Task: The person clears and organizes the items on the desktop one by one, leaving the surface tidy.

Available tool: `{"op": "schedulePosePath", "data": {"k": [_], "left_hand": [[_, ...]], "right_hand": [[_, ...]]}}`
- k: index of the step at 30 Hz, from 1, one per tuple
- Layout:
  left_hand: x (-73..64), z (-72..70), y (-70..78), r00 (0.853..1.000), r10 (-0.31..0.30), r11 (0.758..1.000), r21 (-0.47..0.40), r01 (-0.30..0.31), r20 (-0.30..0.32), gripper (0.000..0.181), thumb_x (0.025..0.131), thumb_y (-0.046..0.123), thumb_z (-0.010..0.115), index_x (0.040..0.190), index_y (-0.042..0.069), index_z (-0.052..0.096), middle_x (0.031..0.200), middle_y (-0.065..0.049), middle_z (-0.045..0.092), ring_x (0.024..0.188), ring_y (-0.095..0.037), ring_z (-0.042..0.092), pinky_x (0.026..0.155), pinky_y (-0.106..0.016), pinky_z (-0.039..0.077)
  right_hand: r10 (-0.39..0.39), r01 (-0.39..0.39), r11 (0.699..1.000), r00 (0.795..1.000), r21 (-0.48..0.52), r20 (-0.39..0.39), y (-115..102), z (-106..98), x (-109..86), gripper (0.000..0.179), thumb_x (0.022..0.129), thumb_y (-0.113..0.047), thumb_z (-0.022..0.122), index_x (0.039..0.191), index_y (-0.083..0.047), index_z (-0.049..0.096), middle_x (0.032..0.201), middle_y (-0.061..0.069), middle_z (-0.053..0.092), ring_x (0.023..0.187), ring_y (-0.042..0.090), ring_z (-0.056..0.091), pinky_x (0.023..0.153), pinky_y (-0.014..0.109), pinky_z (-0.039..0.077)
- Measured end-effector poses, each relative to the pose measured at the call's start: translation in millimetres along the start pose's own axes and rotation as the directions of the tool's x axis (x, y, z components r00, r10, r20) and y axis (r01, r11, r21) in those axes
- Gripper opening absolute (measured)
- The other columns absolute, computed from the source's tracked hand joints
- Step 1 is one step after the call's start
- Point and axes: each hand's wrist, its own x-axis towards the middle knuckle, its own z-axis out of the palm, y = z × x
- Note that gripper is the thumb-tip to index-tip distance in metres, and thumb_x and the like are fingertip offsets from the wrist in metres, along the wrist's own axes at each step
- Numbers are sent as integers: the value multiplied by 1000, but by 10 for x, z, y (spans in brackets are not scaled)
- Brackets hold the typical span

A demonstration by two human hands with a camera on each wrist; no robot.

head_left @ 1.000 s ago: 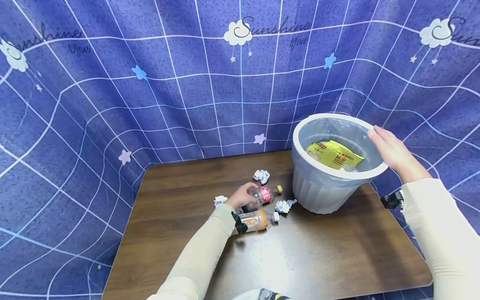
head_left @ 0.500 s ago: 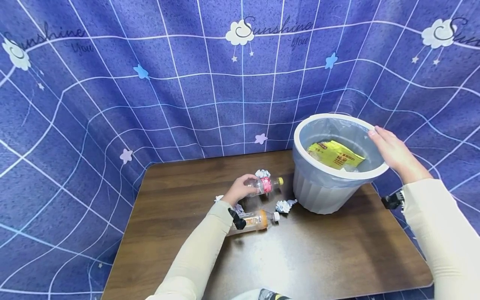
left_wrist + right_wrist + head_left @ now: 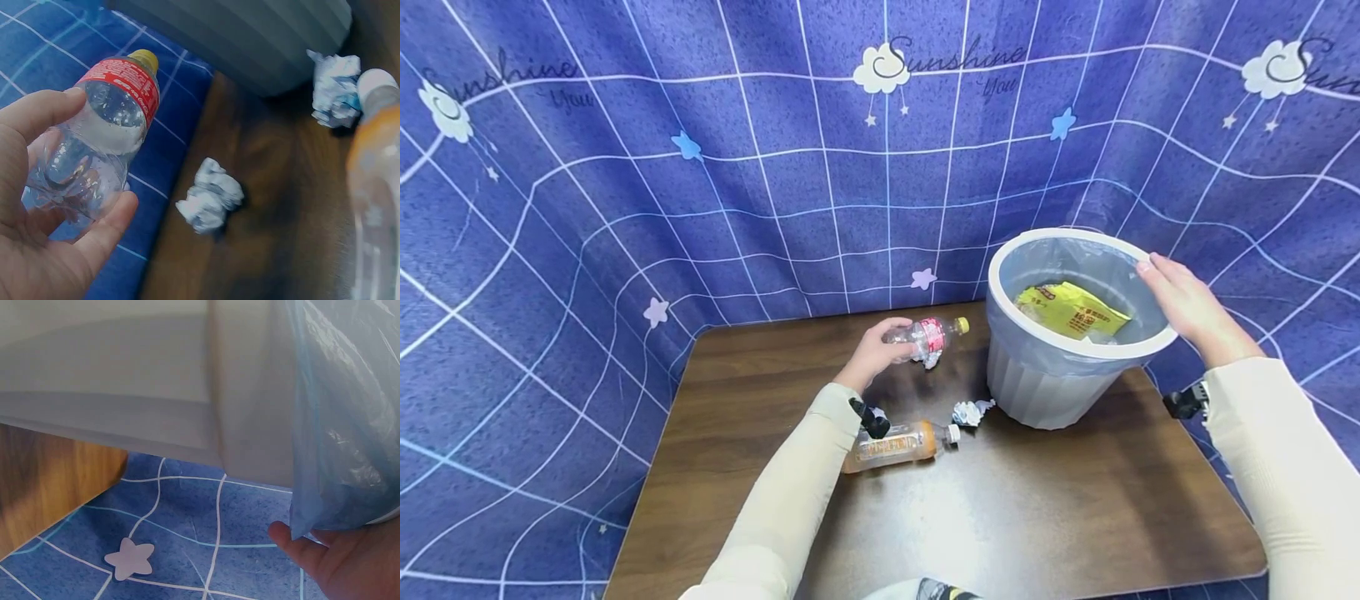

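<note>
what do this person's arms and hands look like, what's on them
Both arms wear plain cream long sleeves: the left sleeve and the right sleeve each reach close to the wrist. A small black device sits at each wrist, one on the left, one on the right. The left hand and right hand show no gloves.

A blue-violet curtain (image 3: 861, 182) hangs in soft folds behind the tabletop (image 3: 737, 392) and along both its sides, crossed by wavy white and pale-blue lines and printed with white clouds (image 3: 882, 70), small stars (image 3: 687, 146) and dark "Sunshine You" lettering (image 3: 966, 57). The tabletop is brown wood grain with rounded corners, and a bright reflection (image 3: 951, 537) whitens its near part.
</note>
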Motion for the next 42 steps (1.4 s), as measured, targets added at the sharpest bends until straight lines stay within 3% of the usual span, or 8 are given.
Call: {"op": "schedulePosePath", "data": {"k": [3,9,16,24,37,42], "left_hand": [[28,-18,112,1000,8,1000,-3,-8,1,53,84,2,78,134,6,62,128,-17,62,75,-22,66,66,-31,59],[79,-80,270,1000,4,1000,27,-4,-21,51,86,9,80,134,10,63,131,-14,62,76,-18,67,75,-41,60],[178,-140,457,998,24,1000,-8,-25,-53,55,86,8,79,137,9,61,133,-17,61,82,-20,67,70,-32,60],[271,-177,740,995,55,998,9,-54,-83,52,86,9,79,136,12,62,134,-14,61,87,-19,65,84,-50,58],[389,-210,1133,992,90,996,36,-87,-91,52,87,15,80,136,17,63,137,-13,60,98,-25,66,77,-33,59],[435,-169,1288,991,112,994,23,-110,-75,52,87,15,80,136,16,62,137,-11,61,98,-25,67,78,-35,60]], "right_hand": [[4,-4,1000,1000,-2,0,8,4,8,73,109,-45,19,154,12,16,156,40,15,145,58,12,118,65,10],[-2,2,1000,1000,11,-5,21,13,14,72,109,-44,20,154,12,16,156,41,15,145,57,12,119,64,9],[-10,11,1000,1000,17,-9,10,-4,12,72,109,-43,20,153,13,16,155,41,15,145,57,12,119,64,9],[6,-6,1000,1000,14,1,20,-9,6,72,109,-44,19,154,12,14,156,40,14,146,57,11,119,64,9],[2,-3,1000,1000,8,7,9,-5,-1,73,109,-45,19,154,12,15,156,41,14,145,58,11,118,65,9],[2,-2,1000,1000,11,5,26,-1,8,73,109,-45,19,154,12,15,156,41,14,145,58,11,118,65,9]]}}
